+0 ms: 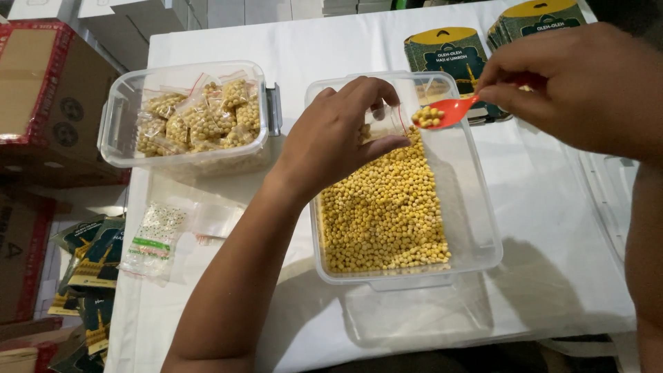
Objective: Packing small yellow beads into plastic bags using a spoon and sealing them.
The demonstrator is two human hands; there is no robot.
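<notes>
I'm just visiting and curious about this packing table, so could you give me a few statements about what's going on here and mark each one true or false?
1. The right hand holds a red spoon loaded with yellow beads. True.
2. The left hand holds a small clear bag over the big tub. True.
3. The big tub is full of green leaves. False: it holds small yellow beads.
4. The other tub, at the left, is empty. False: it holds filled little bags.
5. The table has a white cover. True.
</notes>
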